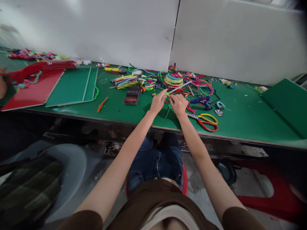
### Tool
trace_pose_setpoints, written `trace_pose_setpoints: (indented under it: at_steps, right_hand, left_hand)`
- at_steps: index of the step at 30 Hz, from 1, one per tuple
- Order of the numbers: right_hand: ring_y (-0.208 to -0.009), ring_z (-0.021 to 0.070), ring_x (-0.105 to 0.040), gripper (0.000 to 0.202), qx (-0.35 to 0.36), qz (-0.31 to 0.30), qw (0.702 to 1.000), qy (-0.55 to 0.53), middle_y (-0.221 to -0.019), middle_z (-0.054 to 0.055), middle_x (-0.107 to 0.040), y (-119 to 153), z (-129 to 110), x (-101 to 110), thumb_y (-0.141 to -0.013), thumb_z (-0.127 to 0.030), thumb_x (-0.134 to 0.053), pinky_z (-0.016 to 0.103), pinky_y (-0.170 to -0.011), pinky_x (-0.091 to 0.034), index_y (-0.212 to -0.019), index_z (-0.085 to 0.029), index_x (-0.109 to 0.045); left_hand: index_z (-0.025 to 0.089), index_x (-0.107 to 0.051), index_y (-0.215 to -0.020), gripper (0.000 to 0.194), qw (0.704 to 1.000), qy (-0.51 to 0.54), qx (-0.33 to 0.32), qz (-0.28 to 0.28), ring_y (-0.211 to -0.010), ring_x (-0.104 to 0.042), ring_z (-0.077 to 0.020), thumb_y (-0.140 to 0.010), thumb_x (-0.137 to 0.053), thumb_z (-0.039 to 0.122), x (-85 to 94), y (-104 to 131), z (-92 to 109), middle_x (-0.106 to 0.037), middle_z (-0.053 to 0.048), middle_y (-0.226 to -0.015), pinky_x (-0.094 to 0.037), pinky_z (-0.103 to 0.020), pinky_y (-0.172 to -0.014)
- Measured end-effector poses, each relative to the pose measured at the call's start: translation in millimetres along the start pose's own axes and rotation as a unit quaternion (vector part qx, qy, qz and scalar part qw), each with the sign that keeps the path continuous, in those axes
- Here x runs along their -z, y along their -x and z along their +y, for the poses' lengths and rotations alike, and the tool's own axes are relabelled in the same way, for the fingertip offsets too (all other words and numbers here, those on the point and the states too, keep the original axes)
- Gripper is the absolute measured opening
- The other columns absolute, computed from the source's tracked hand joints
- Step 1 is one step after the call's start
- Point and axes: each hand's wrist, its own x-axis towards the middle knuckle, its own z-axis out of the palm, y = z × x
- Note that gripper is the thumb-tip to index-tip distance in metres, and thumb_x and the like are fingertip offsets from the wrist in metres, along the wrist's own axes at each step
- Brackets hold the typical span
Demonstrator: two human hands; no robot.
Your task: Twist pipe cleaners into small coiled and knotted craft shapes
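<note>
Above the green table (115, 111), my left hand (157, 101) and my right hand (179, 104) are close together. Both have their fingers pinched on a bright green fuzzy strip like a pipe cleaner (167, 93); its ends are partly hidden by my fingers. Just behind them is a dome coiled from rainbow-coloured fuzzy strips (173, 81). A blue glue gun (201, 101) lies to the right of my right hand. Nearer the table edge are scissors (208, 122) with one yellow and one red handle. Loose pipe cleaners lie under and around my hands.
Bundled pipe cleaners (124, 81) and a blurred dark object (132, 95) lie left of my hands. Green boards (69, 86) and a red board (35, 88) are farther left, with another person's hand (2, 85) at the edge. A green panel (287, 105) stands right.
</note>
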Motion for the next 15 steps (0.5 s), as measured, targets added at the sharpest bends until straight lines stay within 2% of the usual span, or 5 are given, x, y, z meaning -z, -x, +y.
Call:
trace_pose_setpoints:
  at_steps: [8, 11, 15]
  right_hand:
    - [-0.081, 0.0223, -0.054, 0.045, -0.001, 0.001, 1.0, 0.004, -0.08, 0.01, -0.065, -0.8, -2.2, 1.4, -0.096, -0.036, -0.025, 0.034, -0.07, -0.036, -0.096, -0.021, -0.068]
    - [-0.08, 0.0218, -0.054, 0.045, -0.003, 0.003, 1.0, 0.007, -0.079, 0.009, -0.065, -1.1, -3.4, 1.5, -0.096, -0.036, -0.027, 0.033, -0.07, -0.036, -0.097, -0.021, -0.069]
    - [-0.08, 0.0202, -0.056, 0.042, -0.001, 0.03, 0.999, -0.014, -0.083, 0.008, -0.067, -1.1, -5.7, 1.2, -0.096, -0.037, -0.029, 0.031, -0.07, -0.037, -0.105, -0.02, -0.067]
  left_hand:
    - [0.017, -0.052, -0.122, 0.032, 1.0, -0.019, -0.003, -0.023, -0.104, -0.062, -0.0174, -0.094, -0.04, 0.024, -2.3, 1.8, -0.3, -0.065, -0.01, -0.113, -0.046, -0.029, -0.09]
    - [0.016, -0.055, -0.12, 0.032, 0.998, -0.05, -0.023, -0.004, -0.104, -0.06, -0.0183, -0.094, -0.039, 0.026, -2.8, 1.5, -2.6, -0.064, -0.01, -0.115, -0.044, -0.031, -0.092]
    - [0.015, -0.06, -0.113, 0.033, 0.996, -0.07, -0.058, 0.023, -0.099, -0.059, -0.0189, -0.095, -0.036, 0.027, -4.3, -0.4, -6.2, -0.066, -0.01, -0.104, -0.044, -0.033, -0.09]
